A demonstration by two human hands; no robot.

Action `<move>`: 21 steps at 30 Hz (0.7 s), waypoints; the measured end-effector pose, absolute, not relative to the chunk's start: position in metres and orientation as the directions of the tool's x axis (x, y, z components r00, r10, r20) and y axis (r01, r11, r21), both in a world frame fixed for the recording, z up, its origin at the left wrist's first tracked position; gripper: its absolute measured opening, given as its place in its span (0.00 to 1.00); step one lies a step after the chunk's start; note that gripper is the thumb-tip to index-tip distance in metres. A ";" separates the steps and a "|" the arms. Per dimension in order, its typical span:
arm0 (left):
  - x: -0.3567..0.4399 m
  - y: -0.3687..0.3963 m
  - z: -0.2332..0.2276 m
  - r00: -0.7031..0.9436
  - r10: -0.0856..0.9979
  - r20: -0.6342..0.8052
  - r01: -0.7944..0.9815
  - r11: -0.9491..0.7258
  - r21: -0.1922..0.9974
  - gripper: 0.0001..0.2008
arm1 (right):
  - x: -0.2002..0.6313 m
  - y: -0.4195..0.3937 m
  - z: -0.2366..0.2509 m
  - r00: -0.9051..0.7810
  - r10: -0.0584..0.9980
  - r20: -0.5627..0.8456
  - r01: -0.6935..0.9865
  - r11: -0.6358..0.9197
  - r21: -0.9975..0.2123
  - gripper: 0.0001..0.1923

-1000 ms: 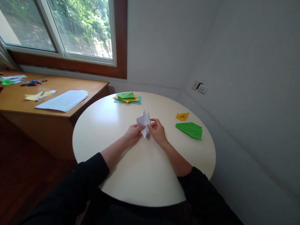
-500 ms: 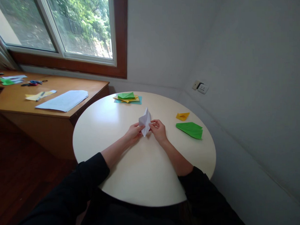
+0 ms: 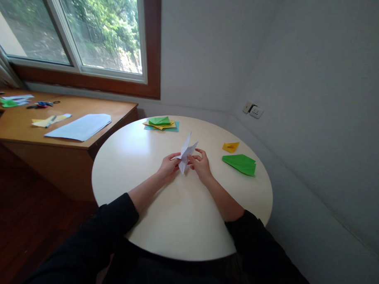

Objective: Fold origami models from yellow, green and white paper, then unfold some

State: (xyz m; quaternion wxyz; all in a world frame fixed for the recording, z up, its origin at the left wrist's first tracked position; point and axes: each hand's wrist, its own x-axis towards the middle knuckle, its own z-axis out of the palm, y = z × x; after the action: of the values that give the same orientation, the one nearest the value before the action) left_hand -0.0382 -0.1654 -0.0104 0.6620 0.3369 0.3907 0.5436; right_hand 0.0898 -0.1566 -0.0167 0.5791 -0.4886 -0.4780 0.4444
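A folded white paper [image 3: 186, 152] with several pointed flaps is held up over the middle of the round table [image 3: 176, 225]. My left hand [image 3: 169, 167] pinches its left side between thumb and fingers. On the right side, my right hand [image 3: 200, 165] grips the paper with the thumb in front and fingers partly behind it. One flap stands up at the top and another sticks out toward the right hand. The fingertips behind the paper are hidden.
Green, yellow and blue papers [image 3: 159, 123] lie stacked at the table's far edge. To the right are a small yellow folded paper [image 3: 231, 147] and a green paper plane [image 3: 240, 164]. A wooden desk [image 3: 120, 111] at left bears white sheets [image 3: 81, 127] and scissors [image 3: 43, 105].
The white paper has opened out from a flatter shape, and a flap now spreads to the right. My right fingers have shifted slightly around it; my left hand stays nearly in place.
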 end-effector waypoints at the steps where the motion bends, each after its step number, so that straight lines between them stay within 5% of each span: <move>1: -0.038 -0.166 -0.010 0.107 0.983 -0.149 -0.454 0.181 0.872 0.11 | 0.090 -0.156 -0.017 0.139 0.984 0.108 -0.060 0.117 -0.991 0.32; 21: -0.036 -0.171 -0.003 0.116 0.983 -0.145 -0.489 0.183 0.853 0.03 | 0.093 -0.153 -0.021 0.161 0.955 0.248 0.018 0.248 -0.969 0.18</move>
State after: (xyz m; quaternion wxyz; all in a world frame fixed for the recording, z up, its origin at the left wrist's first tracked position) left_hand -0.0357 -0.1709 -0.0026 0.6710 0.3281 0.3762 0.5483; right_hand 0.0928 -0.1527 -0.0206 0.5984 -0.4715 -0.5158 0.3918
